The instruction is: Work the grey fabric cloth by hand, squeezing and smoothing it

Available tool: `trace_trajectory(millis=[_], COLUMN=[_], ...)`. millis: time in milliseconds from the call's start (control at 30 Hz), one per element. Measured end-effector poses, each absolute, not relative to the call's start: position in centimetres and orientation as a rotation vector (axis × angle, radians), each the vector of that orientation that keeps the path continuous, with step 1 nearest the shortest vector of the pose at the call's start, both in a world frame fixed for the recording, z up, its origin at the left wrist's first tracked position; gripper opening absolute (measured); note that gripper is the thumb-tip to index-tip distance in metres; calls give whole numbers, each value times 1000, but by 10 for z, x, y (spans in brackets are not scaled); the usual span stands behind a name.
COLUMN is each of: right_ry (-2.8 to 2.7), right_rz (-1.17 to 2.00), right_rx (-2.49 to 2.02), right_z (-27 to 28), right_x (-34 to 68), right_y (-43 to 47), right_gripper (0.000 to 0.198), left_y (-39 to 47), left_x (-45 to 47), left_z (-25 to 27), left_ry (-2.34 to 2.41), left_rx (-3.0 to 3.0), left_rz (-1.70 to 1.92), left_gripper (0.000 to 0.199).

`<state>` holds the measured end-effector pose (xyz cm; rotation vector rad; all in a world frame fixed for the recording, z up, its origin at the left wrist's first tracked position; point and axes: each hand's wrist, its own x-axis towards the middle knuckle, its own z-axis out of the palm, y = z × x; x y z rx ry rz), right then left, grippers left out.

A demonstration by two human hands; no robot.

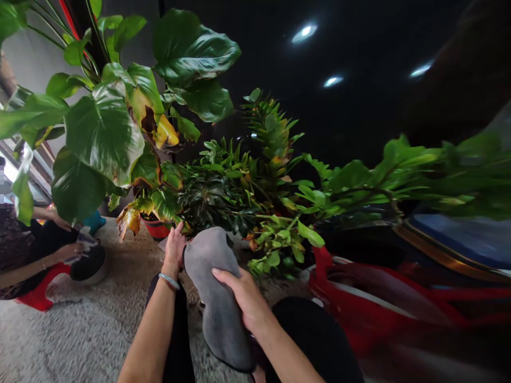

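Note:
My right hand (245, 298) is closed on a grey, sole-shaped shoe piece (213, 298) with a soft-looking surface and a dark rim. The thumb lies on its upper face, and the other fingers are hidden beneath. Just left of its far end is my left hand (174, 249), fingers stretched out and pointing away from me. A pale bracelet (169, 281) circles that wrist. Whether the left hand touches the shoe piece's edge I cannot tell.
Potted plants with large leaves (104, 127) and a red pot (155, 227) stand ahead. A blurred red basket-like thing (359, 303) is at right. At left another person's hands (72, 251) are over a dark bucket (90, 266), beside a red stool (43, 295).

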<state>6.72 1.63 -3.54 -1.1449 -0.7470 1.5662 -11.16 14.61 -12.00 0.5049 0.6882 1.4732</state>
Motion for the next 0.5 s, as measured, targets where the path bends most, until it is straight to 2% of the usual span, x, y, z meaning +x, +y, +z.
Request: trace_trajectory(millis=[133, 233, 367, 500], right_ry=[-670, -547, -332, -262], right_rz=[1394, 1323, 1551, 1653], right_rx=[-985, -919, -1033, -1096], right_z=[4, 19, -12, -47], right_x=[95, 94, 82, 86], right_y=[40, 85, 88, 28], right_gripper=[44, 38, 26, 32], left_y=[149, 147, 145, 145], left_x=[-113, -112, -114, -118], left_z=[-124, -122, -120, -120], left_ry=[669, 670, 669, 652], left_rx=[518, 516, 529, 552], left_rz=[1477, 1478, 1472, 1478], left_gripper=[52, 49, 48, 45])
